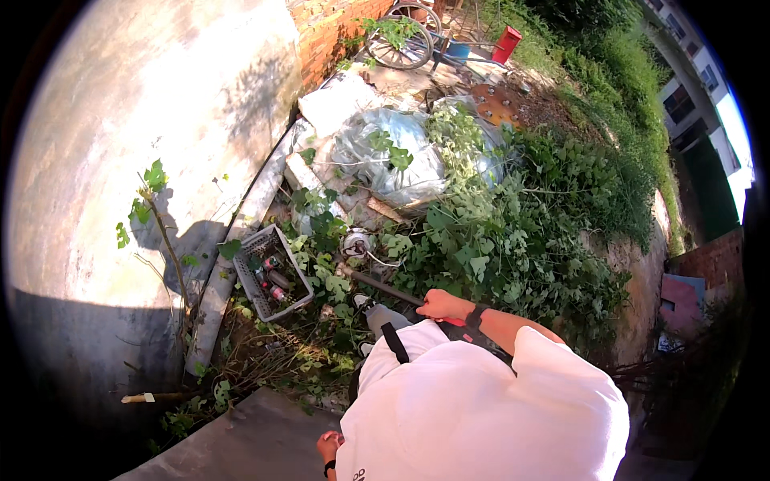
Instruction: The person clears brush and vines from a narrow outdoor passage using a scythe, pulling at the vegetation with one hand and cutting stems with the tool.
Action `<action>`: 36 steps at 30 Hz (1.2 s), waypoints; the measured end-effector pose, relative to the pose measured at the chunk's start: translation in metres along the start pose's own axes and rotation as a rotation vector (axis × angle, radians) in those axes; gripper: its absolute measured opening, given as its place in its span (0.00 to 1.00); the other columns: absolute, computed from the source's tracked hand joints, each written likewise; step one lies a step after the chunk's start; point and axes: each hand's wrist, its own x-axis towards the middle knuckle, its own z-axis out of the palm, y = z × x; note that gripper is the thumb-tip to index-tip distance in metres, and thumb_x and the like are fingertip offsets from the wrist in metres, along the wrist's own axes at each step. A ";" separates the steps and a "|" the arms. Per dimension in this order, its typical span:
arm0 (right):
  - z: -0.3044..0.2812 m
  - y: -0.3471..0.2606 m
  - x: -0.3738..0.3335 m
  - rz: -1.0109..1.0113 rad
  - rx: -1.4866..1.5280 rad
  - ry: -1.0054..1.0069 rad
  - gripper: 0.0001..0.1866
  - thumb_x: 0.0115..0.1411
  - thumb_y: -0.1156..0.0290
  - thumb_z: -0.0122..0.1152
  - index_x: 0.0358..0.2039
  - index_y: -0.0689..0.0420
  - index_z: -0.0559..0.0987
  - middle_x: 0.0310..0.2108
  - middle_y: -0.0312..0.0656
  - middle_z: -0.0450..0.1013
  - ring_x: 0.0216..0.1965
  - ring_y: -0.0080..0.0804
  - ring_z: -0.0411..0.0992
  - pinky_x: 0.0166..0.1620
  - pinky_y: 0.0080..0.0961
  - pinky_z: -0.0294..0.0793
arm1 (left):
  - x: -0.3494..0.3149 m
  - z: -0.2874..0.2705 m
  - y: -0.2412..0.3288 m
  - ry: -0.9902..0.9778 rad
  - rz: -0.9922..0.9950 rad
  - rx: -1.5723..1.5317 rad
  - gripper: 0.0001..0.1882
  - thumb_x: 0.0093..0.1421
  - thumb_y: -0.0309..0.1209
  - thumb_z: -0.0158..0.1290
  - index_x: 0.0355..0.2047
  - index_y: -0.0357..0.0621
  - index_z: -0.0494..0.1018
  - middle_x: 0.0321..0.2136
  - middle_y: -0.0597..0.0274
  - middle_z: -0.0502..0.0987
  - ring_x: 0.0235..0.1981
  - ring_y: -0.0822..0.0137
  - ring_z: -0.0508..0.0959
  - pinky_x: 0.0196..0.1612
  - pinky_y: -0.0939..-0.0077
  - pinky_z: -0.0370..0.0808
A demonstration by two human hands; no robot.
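My right hand is closed around a long-handled tool with a dark shaft and a red part beside the wrist. The shaft slants down to the left, its pale far end among leaves near my foot. Close to that end lies a round white object with a pale cord. A grey plastic basket holding several bottles stands to the left, apart from the tool. My left hand hangs low beside my white shirt, fingers curled; the shirt partly hides it, and whatever it may hold cannot be made out.
Leafy vines spread over the ground ahead and to the right. Clear plastic sheeting lies beyond the basket. A pale wall rises at left, with a cut branch before it. A wheeled cart stands far off.
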 end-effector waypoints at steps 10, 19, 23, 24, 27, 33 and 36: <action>-0.007 -0.112 0.035 -0.057 0.379 -0.278 0.13 0.56 0.66 0.56 0.20 0.61 0.74 0.19 0.39 0.72 0.17 0.30 0.69 0.23 0.28 0.71 | 0.045 0.020 0.076 -0.052 0.065 0.079 0.12 0.65 0.34 0.55 0.28 0.40 0.74 0.20 0.60 0.78 0.17 0.73 0.74 0.16 0.78 0.66; 0.040 -0.199 0.016 -0.232 0.205 -0.482 0.22 0.58 0.58 0.53 0.14 0.60 0.70 0.12 0.36 0.64 0.11 0.26 0.61 0.16 0.23 0.62 | -0.037 0.104 0.305 -0.603 0.337 -0.263 0.27 0.71 0.54 0.37 0.60 0.50 0.62 0.42 0.54 0.80 0.24 0.76 0.72 0.24 0.83 0.65; 0.046 -0.227 -0.015 -0.225 0.195 -0.676 0.20 0.58 0.55 0.56 0.16 0.57 0.72 0.14 0.34 0.65 0.14 0.23 0.62 0.18 0.20 0.63 | -0.043 0.113 0.327 -0.736 0.386 -0.270 0.35 0.68 0.62 0.36 0.66 0.53 0.58 0.45 0.52 0.77 0.34 0.70 0.76 0.35 0.74 0.72; 0.050 -0.224 -0.012 -0.237 0.161 -0.694 0.19 0.57 0.56 0.56 0.17 0.57 0.73 0.15 0.34 0.65 0.14 0.23 0.62 0.18 0.20 0.63 | -0.050 0.117 0.330 -0.752 0.398 -0.304 0.37 0.67 0.63 0.36 0.66 0.51 0.58 0.45 0.53 0.76 0.39 0.66 0.76 0.40 0.70 0.73; 0.056 -0.220 -0.017 -0.202 0.155 -0.731 0.16 0.56 0.58 0.54 0.19 0.56 0.74 0.17 0.34 0.69 0.15 0.24 0.66 0.21 0.21 0.68 | -0.036 0.121 0.326 -0.903 0.285 -0.436 0.37 0.68 0.62 0.36 0.64 0.47 0.60 0.52 0.48 0.72 0.50 0.54 0.75 0.50 0.59 0.74; 0.067 -0.210 -0.010 -0.226 0.058 -0.866 0.15 0.58 0.58 0.53 0.24 0.56 0.75 0.18 0.33 0.70 0.17 0.24 0.68 0.21 0.20 0.68 | -0.038 0.120 0.300 -0.861 0.190 -0.561 0.34 0.69 0.58 0.38 0.58 0.43 0.66 0.54 0.44 0.69 0.54 0.47 0.72 0.56 0.49 0.71; 0.070 -0.213 -0.007 -0.225 0.049 -0.930 0.11 0.58 0.57 0.55 0.33 0.50 0.73 0.19 0.30 0.68 0.18 0.23 0.67 0.21 0.20 0.67 | -0.027 0.121 0.291 -0.766 0.195 -0.615 0.31 0.67 0.58 0.41 0.48 0.40 0.72 0.48 0.45 0.73 0.51 0.47 0.74 0.54 0.51 0.72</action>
